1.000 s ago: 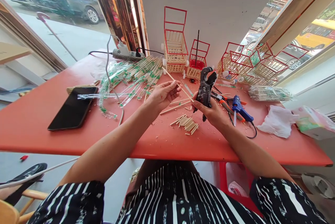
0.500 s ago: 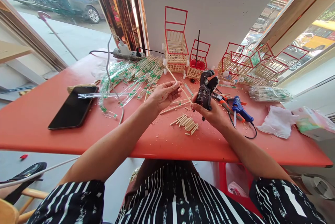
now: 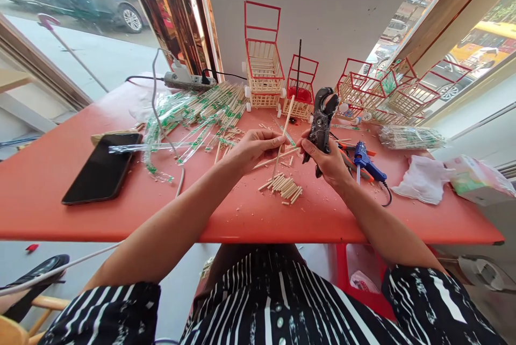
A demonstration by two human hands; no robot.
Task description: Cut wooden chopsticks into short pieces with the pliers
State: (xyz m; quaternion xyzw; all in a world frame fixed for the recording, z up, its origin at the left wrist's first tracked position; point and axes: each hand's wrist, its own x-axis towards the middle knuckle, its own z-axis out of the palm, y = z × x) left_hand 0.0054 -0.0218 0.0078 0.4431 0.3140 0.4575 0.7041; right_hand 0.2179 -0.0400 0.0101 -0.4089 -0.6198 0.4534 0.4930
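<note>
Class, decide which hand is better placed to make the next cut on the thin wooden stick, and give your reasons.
Probably the right hand: it already grips the cutter, whose head stands beside the stick. The left hand pinches the stick near its lower end, so it suits steadying.

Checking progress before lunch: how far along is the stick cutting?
Done: a small pile of cut stick pieces on the red table. In hand: the left hand holds a long wooden stick, the right hand the black cutter. Left: many wrapped sticks lie uncut.
</note>
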